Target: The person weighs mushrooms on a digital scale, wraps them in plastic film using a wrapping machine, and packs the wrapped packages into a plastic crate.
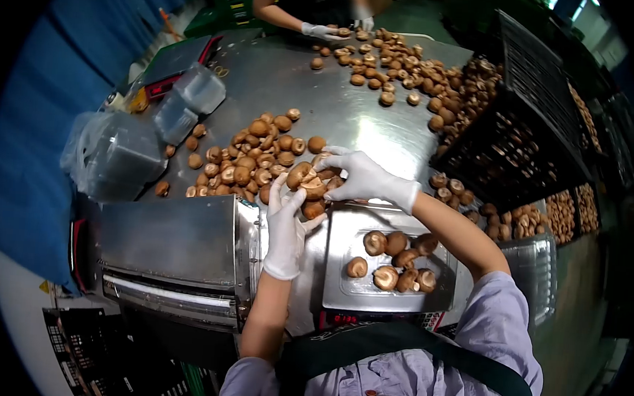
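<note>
Both of my hands wear white gloves and meet over the steel table, just beyond the scale. My left hand has its fingers curled around brown mushrooms. From the right, my right hand closes its thumb and fingers on mushrooms of the same cluster. How many each hand holds is hidden by the overlap. Beside my hands, to the left, lies a loose pile of mushrooms. Several mushrooms rest in a clear tray on the scale, whose red display is lit.
A co-worker's gloved hand touches mushrooms at the table's far edge. More mushrooms spill from a black crate at right. Stacked plastic boxes stand left, behind a metal machine. A clear lidded container is at right.
</note>
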